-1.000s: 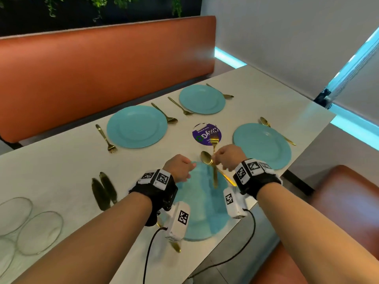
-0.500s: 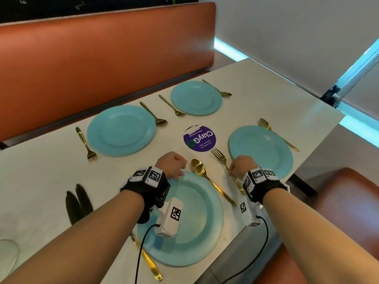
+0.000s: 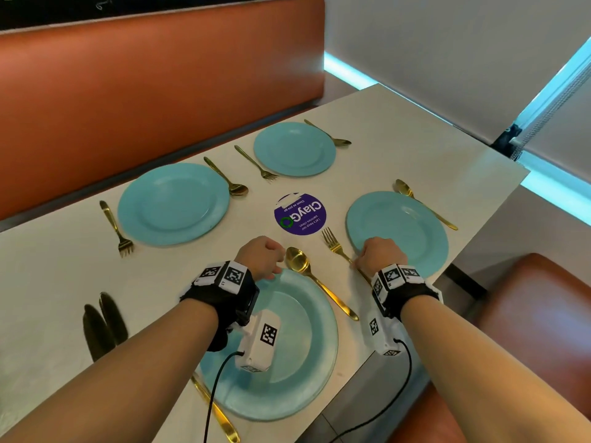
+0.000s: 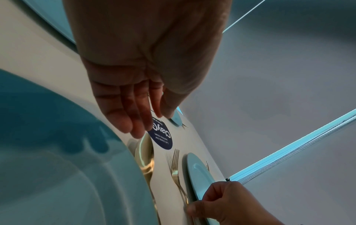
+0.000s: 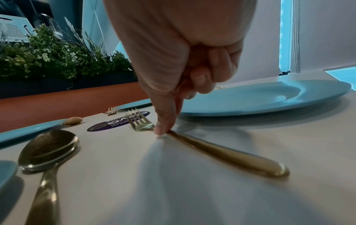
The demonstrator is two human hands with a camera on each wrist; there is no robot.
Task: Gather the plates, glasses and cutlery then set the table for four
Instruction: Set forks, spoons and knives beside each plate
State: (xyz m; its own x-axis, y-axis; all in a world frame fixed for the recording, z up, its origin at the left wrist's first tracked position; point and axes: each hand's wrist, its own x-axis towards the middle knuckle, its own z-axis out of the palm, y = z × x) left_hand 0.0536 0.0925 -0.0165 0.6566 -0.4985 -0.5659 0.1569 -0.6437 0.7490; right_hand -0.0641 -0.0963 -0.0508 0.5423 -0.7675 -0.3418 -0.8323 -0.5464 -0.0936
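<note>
Fingertips (image 5: 163, 127) pinch slim, glossy gold fork (image 5: 227, 153).

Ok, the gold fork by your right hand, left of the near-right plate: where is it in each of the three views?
Head: the fork lies centre-right, tines toward the purple sticker, its handle under the right hand.
Left wrist: low, right of centre, beside the plate's rim, the right hand at its handle.
Right wrist: centre, lying flat; a fingertip touches its neck.
Shared landmark: the purple sticker, just beyond the tines in every view.
</note>
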